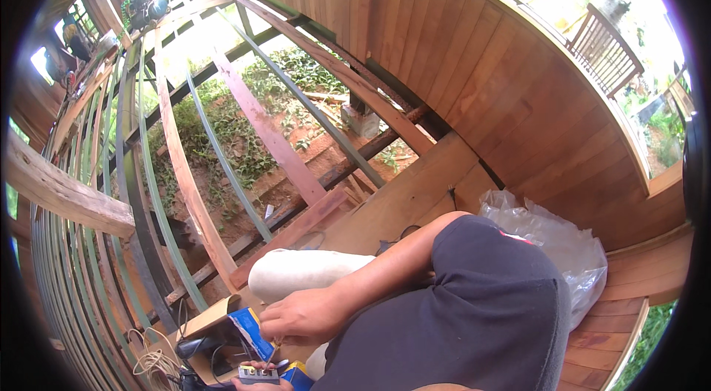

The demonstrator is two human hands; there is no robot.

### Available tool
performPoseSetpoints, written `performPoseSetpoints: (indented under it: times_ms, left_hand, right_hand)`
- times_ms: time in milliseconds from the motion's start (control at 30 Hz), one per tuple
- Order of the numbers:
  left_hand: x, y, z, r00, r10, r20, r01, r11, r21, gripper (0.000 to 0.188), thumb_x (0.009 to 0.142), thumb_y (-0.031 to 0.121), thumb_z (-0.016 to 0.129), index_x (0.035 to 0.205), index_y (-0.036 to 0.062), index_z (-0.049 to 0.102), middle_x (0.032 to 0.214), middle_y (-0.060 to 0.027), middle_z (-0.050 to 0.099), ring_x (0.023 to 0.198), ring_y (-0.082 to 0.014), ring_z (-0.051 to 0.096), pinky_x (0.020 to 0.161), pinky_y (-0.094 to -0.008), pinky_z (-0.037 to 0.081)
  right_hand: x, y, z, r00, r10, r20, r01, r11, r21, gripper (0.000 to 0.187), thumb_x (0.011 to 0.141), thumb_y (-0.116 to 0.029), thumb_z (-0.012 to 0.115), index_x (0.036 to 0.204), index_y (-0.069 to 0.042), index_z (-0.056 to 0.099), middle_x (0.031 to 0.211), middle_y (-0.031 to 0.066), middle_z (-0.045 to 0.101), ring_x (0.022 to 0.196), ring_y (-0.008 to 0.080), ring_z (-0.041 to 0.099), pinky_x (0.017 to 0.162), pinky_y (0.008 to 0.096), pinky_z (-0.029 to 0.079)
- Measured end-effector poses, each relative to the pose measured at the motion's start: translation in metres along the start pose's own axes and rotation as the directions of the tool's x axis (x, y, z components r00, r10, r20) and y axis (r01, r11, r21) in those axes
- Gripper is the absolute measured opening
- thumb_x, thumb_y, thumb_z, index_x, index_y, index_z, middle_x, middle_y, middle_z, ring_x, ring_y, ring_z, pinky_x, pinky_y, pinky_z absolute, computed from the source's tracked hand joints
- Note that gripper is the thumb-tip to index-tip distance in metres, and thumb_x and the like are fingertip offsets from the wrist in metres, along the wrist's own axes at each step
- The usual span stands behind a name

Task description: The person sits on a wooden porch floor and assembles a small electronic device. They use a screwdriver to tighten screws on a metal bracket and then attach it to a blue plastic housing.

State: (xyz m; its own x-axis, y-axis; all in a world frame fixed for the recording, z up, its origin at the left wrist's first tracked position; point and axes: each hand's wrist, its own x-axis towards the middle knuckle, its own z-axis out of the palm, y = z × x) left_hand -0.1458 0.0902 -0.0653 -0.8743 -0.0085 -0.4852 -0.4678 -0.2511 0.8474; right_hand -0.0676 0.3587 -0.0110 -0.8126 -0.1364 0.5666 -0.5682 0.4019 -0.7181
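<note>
Near the lower edge, held a grey block (pixel 259 374) in the left hand (pixel 259 386), with fingers wrapped about it and its long axis roughly left-to-right; had the right hand (pixel 305 315) above and slightly right, with fingers bent together, pinching what, could not tell. Just beside, saw a blue-and-yellow box (pixel 252 333); beyond, floor panels (pixel 429 187), open beams (pixel 270 132) over plants (pixel 285 76), a plank wall (pixel 474 58).

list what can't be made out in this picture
All in the head view:
Bare right hand: anything at its fingertips is too small and blurred to tell.
Bare left hand: mostly cut off by the lower edge.
Small grey block with pale round marks: details too small, partly covered by left-hand fingers.
Crinkled clear plastic bag: partly hidden behind the dark fabric clothing.
</note>
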Motion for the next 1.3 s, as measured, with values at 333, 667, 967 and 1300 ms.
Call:
performPoseSetpoints:
  times_ms: [333, 667, 967, 1300]
  left_hand:
    - [-0.024, 0.005, -0.002, 0.994, 0.089, 0.069, -0.089, 0.996, 0.006, 0.074, 0.099, 0.069, 0.028, 0.091, 0.0046, 0.063, 0.07, -0.0076, 0.062, 0.057, -0.02, 0.058, 0.051, -0.032, 0.048]
    - [-0.033, -0.005, -0.017, 0.989, 0.131, 0.071, -0.128, 0.991, -0.042, 0.063, 0.1, 0.063, 0.035, 0.093, 0.0061, 0.062, 0.072, -0.006, 0.06, 0.06, -0.0177, 0.057, 0.055, -0.0305, 0.048]
    - [-0.027, 0.011, -0.043, 0.947, 0.315, -0.062, -0.321, 0.931, -0.175, 0.051, 0.104, 0.051, 0.036, 0.099, 0.0057, 0.059, 0.078, -0.0041, 0.055, 0.066, -0.0126, 0.05, 0.061, -0.0277, 0.044]
    - [-0.089, 0.051, -0.049, 0.774, 0.632, 0.047, -0.633, 0.772, 0.049, 0.078, 0.101, 0.069, 0.03, 0.105, -0.0012, 0.062, 0.084, -0.0078, 0.064, 0.075, -0.0161, 0.063, 0.07, -0.0305, 0.053]
  right_hand:
    - [-0.013, -0.007, 0.011, 0.999, -0.034, -0.009, 0.034, 0.999, -0.036, 0.023, 0.082, -0.015, 0.072, 0.086, -0.003, 0.052, 0.078, 0.0142, 0.06, 0.073, 0.0396, 0.062, 0.064, 0.0499, 0.05]
    - [-0.024, -0.017, 0.016, 0.991, -0.127, 0.049, 0.132, 0.983, -0.126, 0.014, 0.083, -0.014, 0.069, 0.082, -0.006, 0.057, 0.071, 0.013, 0.059, 0.066, 0.0387, 0.062, 0.059, 0.0493, 0.05]
    - [-0.01, -0.034, 0.024, 0.991, 0.009, 0.135, 0.004, 0.995, -0.098, 0.012, 0.077, -0.012, 0.069, 0.081, -0.009, 0.058, 0.074, 0.0123, 0.062, 0.069, 0.0369, 0.064, 0.062, 0.0494, 0.051]
    - [0.006, -0.089, 0.039, 0.884, 0.021, 0.468, 0.125, 0.952, -0.28, 0.039, 0.081, 0.001, 0.063, 0.12, -0.003, 0.062, 0.079, 0.0105, 0.057, 0.065, 0.0309, 0.063, 0.059, 0.0435, 0.051]
